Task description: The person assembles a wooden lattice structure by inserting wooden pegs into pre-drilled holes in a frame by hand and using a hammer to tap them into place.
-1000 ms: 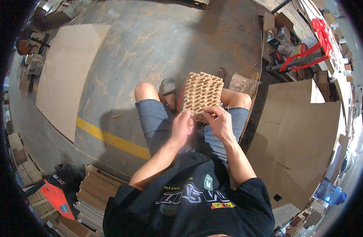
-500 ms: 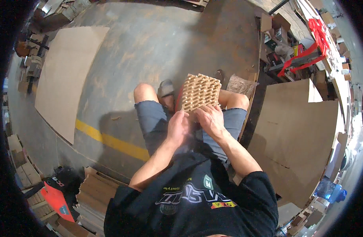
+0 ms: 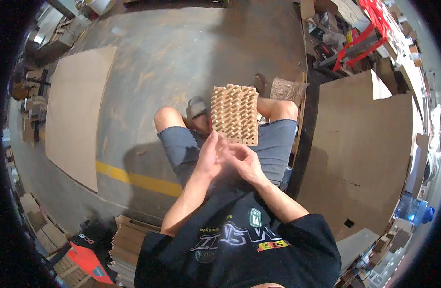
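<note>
A light wooden block (image 3: 235, 115) stands in front of me between my knees, set with several rows of upright wooden dowels. Small open holes show along its near right edge. My left hand (image 3: 212, 156) is cupped just below the near edge, thumb toward the block, its fingers curled and partly hidden. Close against it, my right hand (image 3: 245, 162) bends its fingers in toward the left palm. The fingers of both hands are closed, and whatever lies between them is too small or hidden to make out.
A clear bag of wooden dowels (image 3: 287, 91) lies beyond my right knee. Large cardboard sheets lie at the left (image 3: 76, 115) and right (image 3: 357, 158). Stacked cardboard (image 3: 129, 245) is behind me at left. Red strapping (image 3: 369, 43) hangs over a cluttered bench at far right.
My right hand has drawn back from the block's near edge to meet my left hand, uncovering holes there. The whole view has shifted slightly.
</note>
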A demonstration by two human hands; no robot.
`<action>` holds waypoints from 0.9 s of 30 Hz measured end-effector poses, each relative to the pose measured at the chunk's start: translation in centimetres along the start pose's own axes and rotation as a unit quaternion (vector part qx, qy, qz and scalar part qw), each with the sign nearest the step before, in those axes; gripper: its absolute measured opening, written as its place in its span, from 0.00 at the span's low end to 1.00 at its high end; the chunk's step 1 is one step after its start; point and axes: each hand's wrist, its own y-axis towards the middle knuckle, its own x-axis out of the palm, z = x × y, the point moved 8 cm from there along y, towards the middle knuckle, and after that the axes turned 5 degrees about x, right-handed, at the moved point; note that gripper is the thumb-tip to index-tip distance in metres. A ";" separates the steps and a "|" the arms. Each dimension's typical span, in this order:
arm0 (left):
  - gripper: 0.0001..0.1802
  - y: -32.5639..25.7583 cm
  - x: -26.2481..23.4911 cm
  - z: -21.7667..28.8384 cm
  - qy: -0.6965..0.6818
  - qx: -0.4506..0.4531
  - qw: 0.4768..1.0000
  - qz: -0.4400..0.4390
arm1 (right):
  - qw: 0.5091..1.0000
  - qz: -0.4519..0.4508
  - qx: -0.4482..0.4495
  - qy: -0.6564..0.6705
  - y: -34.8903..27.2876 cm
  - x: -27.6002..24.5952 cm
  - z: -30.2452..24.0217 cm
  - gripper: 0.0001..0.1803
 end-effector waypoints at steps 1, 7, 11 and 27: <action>0.17 0.1 0.3 -0.1 0.004 -0.005 1.000 -0.002 | 0.999 0.014 0.016 0.036 0.0 -0.3 0.6 0.19; 0.18 0.4 0.9 0.3 0.081 0.029 0.996 -0.025 | 0.995 0.056 0.068 0.038 0.4 -1.5 2.4 0.18; 0.17 0.0 0.8 0.8 0.093 0.039 0.995 0.013 | 0.997 0.062 0.027 0.046 0.8 -1.4 2.5 0.18; 0.16 -0.5 -3.6 1.2 -0.043 0.006 0.987 0.156 | 0.840 0.067 -0.277 -0.463 7.1 1.0 -8.0 0.07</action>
